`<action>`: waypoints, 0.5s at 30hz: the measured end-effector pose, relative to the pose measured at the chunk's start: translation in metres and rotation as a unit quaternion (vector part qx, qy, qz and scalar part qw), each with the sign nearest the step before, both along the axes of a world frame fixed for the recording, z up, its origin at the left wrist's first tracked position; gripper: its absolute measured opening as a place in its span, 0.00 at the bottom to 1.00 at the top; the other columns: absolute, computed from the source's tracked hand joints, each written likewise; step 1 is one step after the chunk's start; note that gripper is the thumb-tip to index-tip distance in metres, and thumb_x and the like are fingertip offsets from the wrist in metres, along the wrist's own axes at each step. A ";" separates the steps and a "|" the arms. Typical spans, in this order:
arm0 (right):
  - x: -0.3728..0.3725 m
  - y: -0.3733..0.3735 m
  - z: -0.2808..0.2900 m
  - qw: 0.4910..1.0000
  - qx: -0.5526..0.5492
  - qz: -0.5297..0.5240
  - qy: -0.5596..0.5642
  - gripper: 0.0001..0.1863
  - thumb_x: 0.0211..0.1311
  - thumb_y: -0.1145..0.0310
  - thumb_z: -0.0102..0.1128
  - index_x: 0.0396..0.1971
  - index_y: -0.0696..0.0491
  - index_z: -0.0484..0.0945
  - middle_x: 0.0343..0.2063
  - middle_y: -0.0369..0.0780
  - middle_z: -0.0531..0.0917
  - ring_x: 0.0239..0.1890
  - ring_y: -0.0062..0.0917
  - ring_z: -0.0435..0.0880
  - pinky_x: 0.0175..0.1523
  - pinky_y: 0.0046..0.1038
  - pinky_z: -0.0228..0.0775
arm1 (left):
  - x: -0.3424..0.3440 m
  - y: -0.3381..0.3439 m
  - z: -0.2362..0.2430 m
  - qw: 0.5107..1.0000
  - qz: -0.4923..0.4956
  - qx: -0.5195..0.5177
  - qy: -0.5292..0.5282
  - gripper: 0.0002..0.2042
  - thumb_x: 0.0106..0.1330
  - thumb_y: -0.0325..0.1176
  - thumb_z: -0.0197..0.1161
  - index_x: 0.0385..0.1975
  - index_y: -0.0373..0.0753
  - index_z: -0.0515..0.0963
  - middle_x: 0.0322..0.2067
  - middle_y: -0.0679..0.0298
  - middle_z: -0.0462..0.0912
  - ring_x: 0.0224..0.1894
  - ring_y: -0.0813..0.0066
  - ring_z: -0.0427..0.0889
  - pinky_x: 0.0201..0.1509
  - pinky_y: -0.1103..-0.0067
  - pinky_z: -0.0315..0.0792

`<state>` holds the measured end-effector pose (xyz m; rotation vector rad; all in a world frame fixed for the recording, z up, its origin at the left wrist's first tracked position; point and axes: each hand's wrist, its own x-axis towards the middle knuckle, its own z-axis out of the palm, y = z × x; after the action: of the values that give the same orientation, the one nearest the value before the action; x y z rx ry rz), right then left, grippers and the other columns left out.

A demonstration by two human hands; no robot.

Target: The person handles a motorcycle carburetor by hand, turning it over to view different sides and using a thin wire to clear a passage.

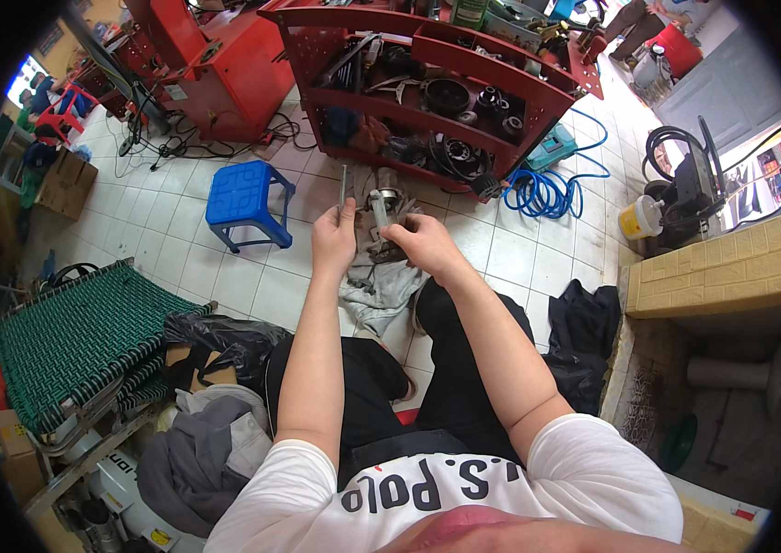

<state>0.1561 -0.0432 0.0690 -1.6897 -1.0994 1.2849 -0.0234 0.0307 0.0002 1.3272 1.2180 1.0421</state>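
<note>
Firstly, a thin, straight metal rod [344,182] is pinched by the left hand [335,238], between thumb and fingers. By the right hand [424,244], with fingers curled, a pale, narrow piece [379,210] is pinched near a round, shiny metal part [391,194]; whether these two touch cannot be told. Beneath, a crumpled grey cloth [379,297] is laid on smooth white tiles [272,290]. Farther, a square blue plastic stool [247,194] is seen, then a red metal cart [492,69], loaded with round dark parts [446,95].

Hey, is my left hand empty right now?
No, the left hand is gripping a thin metal rod that points away from the body.
</note>
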 end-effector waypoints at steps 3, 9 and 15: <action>0.000 0.001 -0.002 1.000 0.014 0.001 -0.004 0.29 0.56 0.49 0.69 0.38 0.65 0.85 0.29 0.42 0.85 0.30 0.24 0.81 0.37 0.30 0.73 | 0.001 -0.001 0.001 0.999 0.006 -0.016 -0.040 0.22 0.78 0.50 0.63 0.42 0.31 0.84 0.33 0.63 0.87 0.37 0.76 0.82 0.46 0.78 0.74; 0.000 0.000 0.006 0.998 -0.016 -0.017 0.055 0.27 0.59 0.50 0.70 0.39 0.63 0.85 0.28 0.38 0.84 0.28 0.21 0.79 0.32 0.27 0.71 | 0.000 0.001 -0.005 0.990 0.003 -0.020 -0.139 0.14 0.75 0.41 0.69 0.45 0.34 0.84 0.38 0.65 0.86 0.42 0.77 0.81 0.49 0.80 0.73; 0.001 -0.001 0.009 0.998 -0.020 -0.011 0.056 0.26 0.59 0.50 0.70 0.39 0.63 0.85 0.28 0.38 0.83 0.28 0.20 0.78 0.31 0.27 0.70 | 0.000 0.001 -0.006 0.997 0.012 0.037 -0.063 0.17 0.77 0.45 0.66 0.42 0.33 0.84 0.34 0.65 0.86 0.38 0.77 0.81 0.46 0.79 0.73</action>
<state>0.1568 -0.0442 0.0780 -1.6345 -0.9935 1.3792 -0.0233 0.0312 -0.0061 1.2849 1.1125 1.1799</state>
